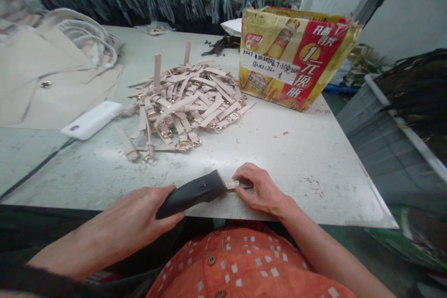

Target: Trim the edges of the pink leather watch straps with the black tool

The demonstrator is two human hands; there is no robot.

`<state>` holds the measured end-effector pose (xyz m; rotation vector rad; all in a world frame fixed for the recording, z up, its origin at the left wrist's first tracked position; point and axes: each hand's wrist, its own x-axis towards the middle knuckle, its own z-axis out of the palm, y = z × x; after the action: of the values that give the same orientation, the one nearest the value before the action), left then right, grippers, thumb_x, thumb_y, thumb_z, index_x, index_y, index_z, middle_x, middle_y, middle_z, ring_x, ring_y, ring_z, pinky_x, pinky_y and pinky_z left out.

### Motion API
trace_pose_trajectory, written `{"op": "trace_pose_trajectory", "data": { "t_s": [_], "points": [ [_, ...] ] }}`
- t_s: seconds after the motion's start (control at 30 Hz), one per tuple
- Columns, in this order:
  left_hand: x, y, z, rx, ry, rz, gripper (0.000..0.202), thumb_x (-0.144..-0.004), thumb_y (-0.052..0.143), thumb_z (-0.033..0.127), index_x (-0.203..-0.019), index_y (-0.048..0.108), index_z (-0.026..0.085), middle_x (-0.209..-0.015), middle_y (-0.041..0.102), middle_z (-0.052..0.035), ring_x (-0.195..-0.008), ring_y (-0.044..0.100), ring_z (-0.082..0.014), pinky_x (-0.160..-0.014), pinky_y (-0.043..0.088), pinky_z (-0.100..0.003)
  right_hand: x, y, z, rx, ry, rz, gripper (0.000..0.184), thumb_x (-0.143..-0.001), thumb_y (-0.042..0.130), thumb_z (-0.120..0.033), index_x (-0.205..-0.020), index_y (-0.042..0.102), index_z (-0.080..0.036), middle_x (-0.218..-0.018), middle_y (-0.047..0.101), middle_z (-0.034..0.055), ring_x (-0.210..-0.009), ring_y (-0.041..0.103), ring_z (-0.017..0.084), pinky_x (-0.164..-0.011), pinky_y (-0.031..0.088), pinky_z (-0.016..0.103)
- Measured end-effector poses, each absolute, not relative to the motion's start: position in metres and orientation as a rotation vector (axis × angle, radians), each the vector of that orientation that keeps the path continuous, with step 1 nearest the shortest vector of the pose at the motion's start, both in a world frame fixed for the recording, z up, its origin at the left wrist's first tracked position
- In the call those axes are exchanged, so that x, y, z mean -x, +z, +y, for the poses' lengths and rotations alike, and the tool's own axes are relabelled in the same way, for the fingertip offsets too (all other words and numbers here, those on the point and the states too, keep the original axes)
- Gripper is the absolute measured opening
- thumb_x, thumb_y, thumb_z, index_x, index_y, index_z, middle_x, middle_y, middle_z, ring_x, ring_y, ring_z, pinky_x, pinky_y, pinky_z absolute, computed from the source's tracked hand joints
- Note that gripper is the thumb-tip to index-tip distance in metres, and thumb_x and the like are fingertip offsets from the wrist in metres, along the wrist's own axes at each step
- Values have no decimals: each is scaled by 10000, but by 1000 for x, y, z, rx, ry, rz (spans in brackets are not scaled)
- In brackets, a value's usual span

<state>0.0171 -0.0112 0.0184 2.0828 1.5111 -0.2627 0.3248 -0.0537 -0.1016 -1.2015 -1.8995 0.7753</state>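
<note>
Pale table (296, 149) (scuffed) under strap pile (195, 102); grey bin (380, 144) alongside.

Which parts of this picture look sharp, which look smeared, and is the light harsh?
In the head view, the yellow carton's large print and the right hand are fairly clear; in the head view, the grey bin at the right looks soft and stretched, and the distant bundles are blurry; in the head view, light on the pale table seems diffuse, with soft shadows.
</note>
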Motion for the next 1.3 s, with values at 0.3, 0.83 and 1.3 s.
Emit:
{"op": "trace_pose_trajectory", "data": {
  "t_s": [0.3, 0.83, 1.3],
  "points": [
    [-33, 7, 1, -2147, -251, 1403, 489, -895, 625, 618, -1086, 873, 243, -1043, 927, -131, -963, 858, -363, -862, 605, -428, -325, -107, -57, 1364, 769, -1836, 177, -911, 921, -123, -1045, 855, -217, -1495, 724, 161, -1326, 748, 310, -1099, 638, 474],
    [-7, 16, -35, -2125, -330, 1500, 438, -918, 544, 668, -944, 794, 308, -876, 899, -80, -832, 852, -339, -769, 524, -424, -317, -111, -68, 1295, 525, -1994, 199, -933, 770, -43, -919, 759, -241, -964, 827, 57, -944, 748, 247, -891, 539, 381],
    [-41, 26, -31, -2175, -376, 1397, 327, -933, 626, 511, -992, 843, 273, -947, 909, -103, -886, 850, -329, -761, 549, -384, -325, -99, -69, 1294, 803, -1958, 278, -872, 732, -38, -1052, 711, -249, -1030, 795, 34, -914, 708, 205, -865, 577, 330]
  ]
}}
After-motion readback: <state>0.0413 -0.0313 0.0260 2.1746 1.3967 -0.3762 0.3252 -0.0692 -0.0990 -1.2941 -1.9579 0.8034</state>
